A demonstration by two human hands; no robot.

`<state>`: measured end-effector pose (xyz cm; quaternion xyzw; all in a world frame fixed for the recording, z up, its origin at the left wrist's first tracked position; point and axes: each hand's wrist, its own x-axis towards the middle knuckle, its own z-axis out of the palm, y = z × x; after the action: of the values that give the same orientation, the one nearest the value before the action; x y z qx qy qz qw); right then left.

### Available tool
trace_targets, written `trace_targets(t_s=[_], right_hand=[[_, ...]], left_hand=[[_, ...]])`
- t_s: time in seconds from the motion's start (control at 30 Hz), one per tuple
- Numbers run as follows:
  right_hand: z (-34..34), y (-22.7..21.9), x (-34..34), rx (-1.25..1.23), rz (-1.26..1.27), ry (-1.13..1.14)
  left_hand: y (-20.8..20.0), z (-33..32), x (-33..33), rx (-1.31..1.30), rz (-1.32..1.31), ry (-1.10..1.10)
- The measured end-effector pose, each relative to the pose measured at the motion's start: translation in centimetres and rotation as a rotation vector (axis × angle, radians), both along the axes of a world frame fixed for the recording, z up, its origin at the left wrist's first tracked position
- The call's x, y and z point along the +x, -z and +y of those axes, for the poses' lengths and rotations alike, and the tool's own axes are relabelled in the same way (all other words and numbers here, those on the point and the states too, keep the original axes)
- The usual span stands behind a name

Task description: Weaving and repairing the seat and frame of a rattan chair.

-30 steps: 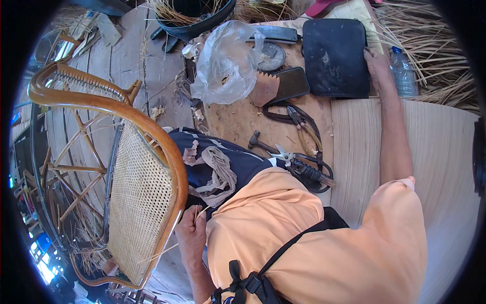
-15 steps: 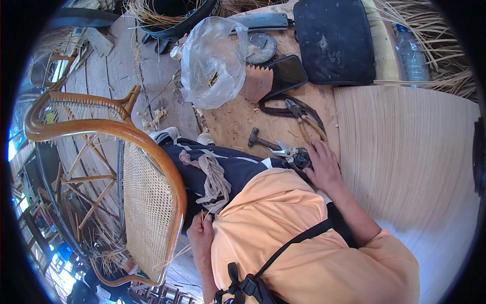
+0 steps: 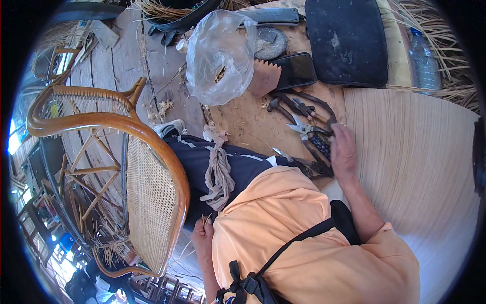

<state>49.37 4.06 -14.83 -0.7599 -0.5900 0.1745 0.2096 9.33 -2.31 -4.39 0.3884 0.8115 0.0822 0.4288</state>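
Straw-coloured and thin, the strip (image 3: 204, 220) stuck up from the left hand (image 3: 203, 235), whose curled fingers pinched it low, between the shirt (image 3: 268, 213) and the chair (image 3: 152, 187). Over half a second the hammer (image 3: 274, 104) and snips (image 3: 304, 128) had shifted away from the body, and a second cutter (image 3: 280, 153) now showed by the thigh. That seemed to leave the snips closest to the right hand (image 3: 345, 154), bent at their dark handles; whether it gripped them, I could not tell. Pliers (image 3: 304, 108) and hammer crowded the snips' far side, a likely snag. The cloth (image 3: 217, 175) lay across the leg. Beyond sat the phone (image 3: 298, 72), plastic bag (image 3: 217, 61) and black case (image 3: 347, 43), with a bottle (image 3: 424, 63) off to the right.
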Motion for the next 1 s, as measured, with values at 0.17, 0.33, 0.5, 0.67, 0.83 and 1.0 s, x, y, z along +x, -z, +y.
trace_targets(t_s=[0.17,0.33,0.5,0.67,0.83,1.0], right_hand=[[1.3,-1.5,1.1,0.098,-0.064,0.061],[-1.3,-3.1,-2.5,-0.593,0.459,-0.065],[-3.7,-2.2,-4.0,-1.106,0.155,-0.123],[-5.3,0.8,-4.3,-0.882,0.071,-0.206],[-5.1,0.4,-5.3,-0.746,0.02,-0.098],[-5.8,2.1,-5.4,-0.467,0.05,-0.005]], left_hand=[[-0.6,-0.6,0.2,0.029,0.081,0.021],[0.0,-0.6,-0.2,0.0,0.065,-0.023],[1.1,-1.2,-0.7,0.054,0.051,-0.04],[1.6,-1.3,-1.1,0.095,0.077,-0.013],[1.9,-1.4,-1.3,0.129,0.075,0.005],[1.5,-0.9,-0.7,0.147,0.074,0.011]])
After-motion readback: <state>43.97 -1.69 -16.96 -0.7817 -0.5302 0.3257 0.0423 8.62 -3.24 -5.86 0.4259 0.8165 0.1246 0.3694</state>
